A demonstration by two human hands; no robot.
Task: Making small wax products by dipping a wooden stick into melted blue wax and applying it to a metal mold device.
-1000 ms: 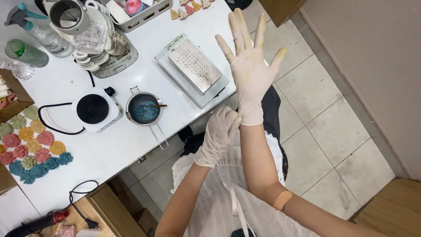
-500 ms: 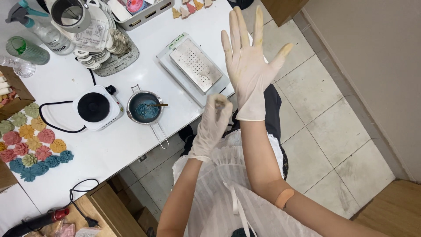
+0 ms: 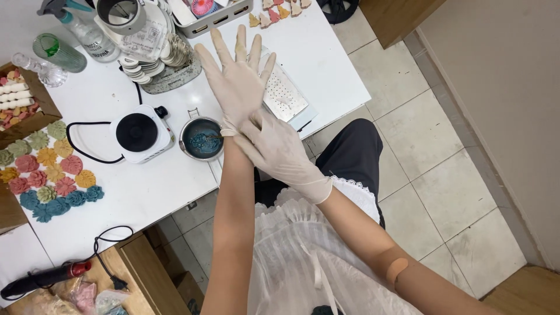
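Both my hands wear thin white gloves. My left hand is raised over the white table with its fingers spread wide and nothing in it. My right hand crosses over just below it and pinches the left glove's cuff at the wrist. Right beside the left wrist, a small metal pot with dark blue-green content stands on the table. A perforated metal tray lies partly hidden behind the raised hand.
A white electric hot plate with a black cord sits left of the pot. Coloured flower-shaped pieces lie at the left by a cardboard box. Spray bottle, green glass and a grey tray stand at the back. Tiled floor is on the right.
The hands have swapped roles. Before, my right hand was held up with fingers spread while the left worked at its wrist; now the left is raised and the right is at its cuff.
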